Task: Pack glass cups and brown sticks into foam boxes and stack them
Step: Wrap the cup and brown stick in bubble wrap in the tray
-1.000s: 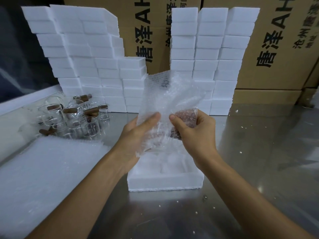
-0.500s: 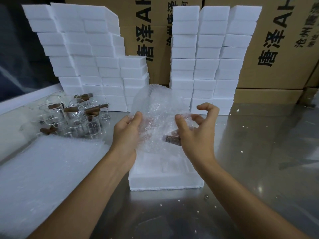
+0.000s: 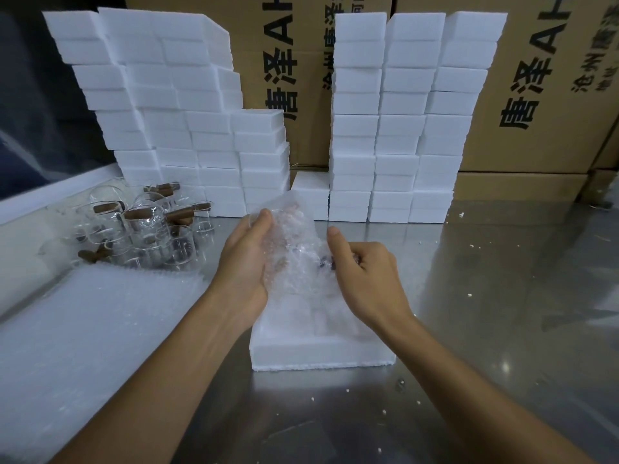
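I see a brushed steel bench filling the near ground, its surface throwing back soft overhead glare and dotted with white crumbs. At the far side stands a wall of brown cardboard cartons printed with large black characters. On the far left a dark pane sits above a pale ledge.

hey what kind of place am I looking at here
Probably a packing bench in a warehouse: stacked foam boxes, printed cardboard cartons behind, and loose glass cups on a steel table.
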The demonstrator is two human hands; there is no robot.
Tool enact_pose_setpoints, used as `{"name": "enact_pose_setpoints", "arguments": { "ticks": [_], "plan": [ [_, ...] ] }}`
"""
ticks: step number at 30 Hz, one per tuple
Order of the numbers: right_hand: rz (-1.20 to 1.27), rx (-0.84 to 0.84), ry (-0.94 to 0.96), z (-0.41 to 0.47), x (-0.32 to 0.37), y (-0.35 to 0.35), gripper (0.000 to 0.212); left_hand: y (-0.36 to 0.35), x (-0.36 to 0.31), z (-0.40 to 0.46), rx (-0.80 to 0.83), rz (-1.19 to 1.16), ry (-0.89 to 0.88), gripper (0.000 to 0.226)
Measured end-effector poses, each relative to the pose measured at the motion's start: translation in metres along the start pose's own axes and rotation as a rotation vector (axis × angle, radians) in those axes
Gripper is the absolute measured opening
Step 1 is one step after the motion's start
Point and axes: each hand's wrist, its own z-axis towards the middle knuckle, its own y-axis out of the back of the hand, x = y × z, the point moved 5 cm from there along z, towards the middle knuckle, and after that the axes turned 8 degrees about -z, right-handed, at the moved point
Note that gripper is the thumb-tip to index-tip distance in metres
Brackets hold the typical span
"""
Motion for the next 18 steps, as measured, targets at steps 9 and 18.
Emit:
{"name": "enact_pose_setpoints", "arguments": {
  "ticks": [9, 18],
  "plan": [
    [0.065, -0.007, -0.129, 0.006, -0.013, 0.003, 0.060, -0.007, -0.008, 0.000, 0.224, -0.001, 0.035, 0.047],
    [0.076, -0.097, -0.030, 0.004, -0.003, 0.006, 0.056, 0.010, -0.039, 0.007, 0.074, 0.199, -0.320, 0.048]
  ]
}}
